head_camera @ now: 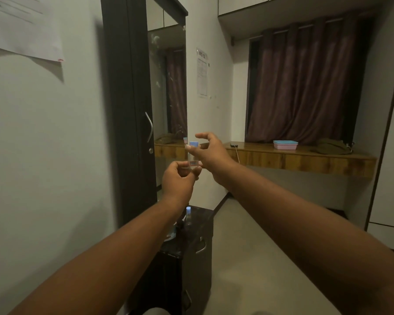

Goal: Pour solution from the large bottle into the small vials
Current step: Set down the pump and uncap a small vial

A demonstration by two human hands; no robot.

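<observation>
- Left hand (179,178) raised at chest height in front of the dark cabinet (187,258), grip pinched round the body of a small clear vial (193,164) with a red-edged label.
- Vial held upright, long axis vertical, its blue cap (194,144) directly above the left fingers.
- Right hand (210,153) just right of the vial and a little higher, thumb and forefinger closed on the cap, other fingers spread loose above it.
- Key relation: cap straight above the left grip, along the vial's axis; right hand the nearer one to the cap, so likely a twist or lift along that vertical line, either to open or to seal. Cannot tell which.
- Liquid level inside the vial too blurred to judge.
- Below the hands, on top of the cabinet, a second blue-capped container (188,218) standing upright; whether large bottle or another vial, hard to tell.
- Far behind the vial, a wooden shelf (305,159) under a dark curtain, carrying a pink box.
</observation>
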